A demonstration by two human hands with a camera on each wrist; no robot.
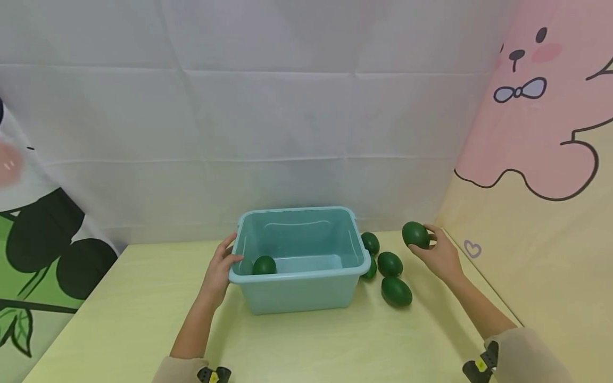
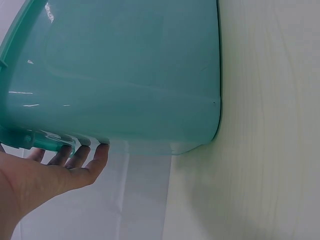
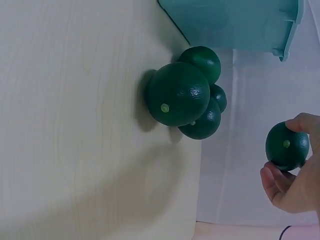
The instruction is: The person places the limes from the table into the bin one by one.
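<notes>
A light teal plastic tub (image 1: 299,294) stands on the table, its inside visible from above. My left hand (image 1: 219,274) grips the tub's left rim, thumb over the edge; the left wrist view shows its fingers (image 2: 100,161) bent against the tub's outside. One dark green oval fruit (image 1: 264,265) lies inside, near the front left corner. Off to the right, my right hand (image 1: 442,258) holds another dark green fruit (image 1: 415,235) between thumb and fingers, raised above the table. A pale stem spot marks this held fruit (image 3: 287,146) in the right wrist view.
Several more dark green fruits (image 1: 396,292) cluster on the table just right of the tub, one partly hidden behind its side. The pale yellow table (image 1: 158,303) meets a white cloth backdrop (image 1: 268,117) behind and a printed wall (image 1: 551,255) at right.
</notes>
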